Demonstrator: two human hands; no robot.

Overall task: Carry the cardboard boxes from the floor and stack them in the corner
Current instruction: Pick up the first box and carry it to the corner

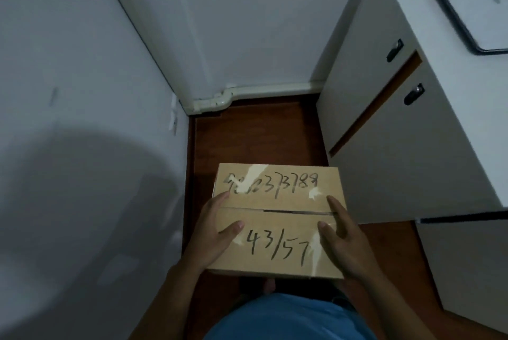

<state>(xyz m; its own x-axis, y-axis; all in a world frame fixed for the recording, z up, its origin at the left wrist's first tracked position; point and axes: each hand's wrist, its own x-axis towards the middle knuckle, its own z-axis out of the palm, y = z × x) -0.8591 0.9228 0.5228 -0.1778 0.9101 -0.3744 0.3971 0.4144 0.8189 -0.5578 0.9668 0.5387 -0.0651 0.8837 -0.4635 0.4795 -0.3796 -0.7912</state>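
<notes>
A brown cardboard box (277, 199) with black handwritten numbers and torn tape marks on its closed top flaps is held in front of my body, above the dark wooden floor. My left hand (213, 232) grips its left side, thumb lying on the top. On the opposite side my right hand (342, 238) clasps the box, thumb and a finger resting on the top. The corner (192, 114) where the two white walls meet lies just ahead, with bare floor in front of it. No other box is in view.
A white cabinet (406, 125) with two black handles stands close on the right, its front nearly touching the box. The white wall (82, 119) runs along the left. A white pipe cover (228, 97) lines the far wall's base. The wooden floor strip (255, 133) between them is narrow.
</notes>
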